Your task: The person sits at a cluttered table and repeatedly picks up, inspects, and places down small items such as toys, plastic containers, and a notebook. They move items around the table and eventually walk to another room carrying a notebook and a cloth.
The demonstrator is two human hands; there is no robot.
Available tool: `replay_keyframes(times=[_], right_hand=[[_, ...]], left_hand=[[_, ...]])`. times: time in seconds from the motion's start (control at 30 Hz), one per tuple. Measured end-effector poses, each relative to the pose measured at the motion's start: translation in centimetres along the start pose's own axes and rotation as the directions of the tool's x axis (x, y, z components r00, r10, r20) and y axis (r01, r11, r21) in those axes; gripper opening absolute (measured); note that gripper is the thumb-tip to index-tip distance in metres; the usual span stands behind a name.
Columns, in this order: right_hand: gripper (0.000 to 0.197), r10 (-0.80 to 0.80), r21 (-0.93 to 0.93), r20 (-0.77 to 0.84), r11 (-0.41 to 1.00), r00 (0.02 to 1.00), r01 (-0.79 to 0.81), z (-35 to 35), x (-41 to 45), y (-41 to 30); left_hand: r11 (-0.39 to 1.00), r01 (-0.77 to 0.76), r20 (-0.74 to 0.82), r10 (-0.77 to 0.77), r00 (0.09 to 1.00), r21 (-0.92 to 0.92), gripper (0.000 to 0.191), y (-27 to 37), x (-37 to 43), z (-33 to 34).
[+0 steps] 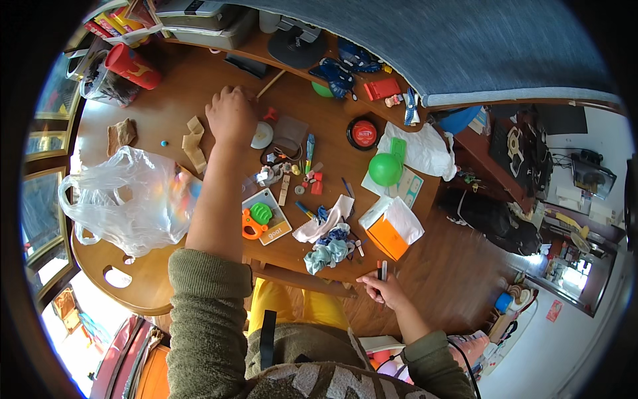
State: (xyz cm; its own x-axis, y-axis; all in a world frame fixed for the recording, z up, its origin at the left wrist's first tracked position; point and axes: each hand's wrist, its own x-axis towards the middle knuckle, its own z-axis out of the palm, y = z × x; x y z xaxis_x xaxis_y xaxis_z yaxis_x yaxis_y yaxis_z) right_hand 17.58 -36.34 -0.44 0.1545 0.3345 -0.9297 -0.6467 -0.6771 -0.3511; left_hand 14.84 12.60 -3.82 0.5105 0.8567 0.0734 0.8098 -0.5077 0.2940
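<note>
My left hand (232,114) reaches to the far part of the wooden desk, fingers curled at the near end of a thin wooden stick (271,84); whether it grips the stick is hard to tell. My right hand (384,289) holds several pens (383,271) upright near the desk's front edge. Between the hands lie hair scrunchies (326,253), a pale pink cloth (326,219), a goat picture card (275,232) with green and orange toy pieces, a pen-like blue and green tool (310,152), small trinkets, a round white lid (261,135) and a brown pouch (290,130).
A clear plastic bag (129,199) lies at the left, by crumpled brown paper (121,135). A red cup (132,65) and a container of pens (107,87) stand behind. To the right are an orange tissue box (391,232), a green balloon (385,169) and a round red tin (363,133).
</note>
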Motion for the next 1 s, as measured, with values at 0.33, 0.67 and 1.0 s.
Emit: replay_keyframes(times=[0.33, 0.67, 1.0], right_hand=[[0.026, -0.010, -0.005, 0.004, 1.000, 1.000, 0.010, 0.0, 0.0, -0.2], [0.027, -0.031, -0.014, 0.025, 0.999, 0.999, 0.031, 0.0, 0.1, -0.4], [0.026, -0.090, -0.059, 0.080, 0.994, 0.993, 0.094, -0.6, 0.5, 0.3]], left_hand=[[0.791, -0.082, -0.070, 0.050, 0.996, -0.606, 0.009, -1.8, -13.1, -4.6], [-0.368, 0.798, 0.838, 0.080, 0.539, -0.478, 0.017, -4.2, -32.4, -10.3], [-0.125, 0.891, 0.896, -0.154, 0.417, -0.437, 0.015, -5.0, -46.4, -3.1]])
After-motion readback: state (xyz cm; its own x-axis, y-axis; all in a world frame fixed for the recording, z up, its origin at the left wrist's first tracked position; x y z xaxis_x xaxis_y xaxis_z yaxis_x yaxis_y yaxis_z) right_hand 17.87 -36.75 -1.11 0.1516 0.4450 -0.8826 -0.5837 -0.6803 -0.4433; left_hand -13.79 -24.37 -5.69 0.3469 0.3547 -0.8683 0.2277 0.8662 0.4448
